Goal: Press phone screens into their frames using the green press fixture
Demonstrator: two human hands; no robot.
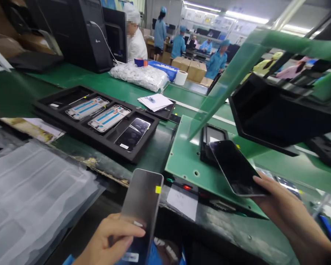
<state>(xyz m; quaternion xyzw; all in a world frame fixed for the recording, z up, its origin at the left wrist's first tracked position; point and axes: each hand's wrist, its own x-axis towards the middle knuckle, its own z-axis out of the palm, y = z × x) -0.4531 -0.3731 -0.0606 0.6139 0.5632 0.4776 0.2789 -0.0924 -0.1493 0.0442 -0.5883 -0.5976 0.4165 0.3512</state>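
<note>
My left hand [107, 239] is closed on a smartphone [145, 191] with a dark, glossy face and a yellow sticker near its upper right edge. This phone is tilted in front of the bench edge. My right hand [281, 198] grips the lower end of another smartphone [234, 165], its black screen showing. The far end of that phone overlaps a black holder [215, 130] on the green test fixture [186, 158]; whether they touch I cannot tell. Left of the fixture lies a black foam tray [99, 141] with phone frames [109, 118] and a dark screen panel [135, 132].
A green frame [234, 73] and a black monitor [278, 114] overhang the fixture. Translucent plastic trays [38, 191] fill the lower left. Behind are papers [156, 102], a bagged bundle [139, 75] and a computer tower [79, 33]. Several people work farther back.
</note>
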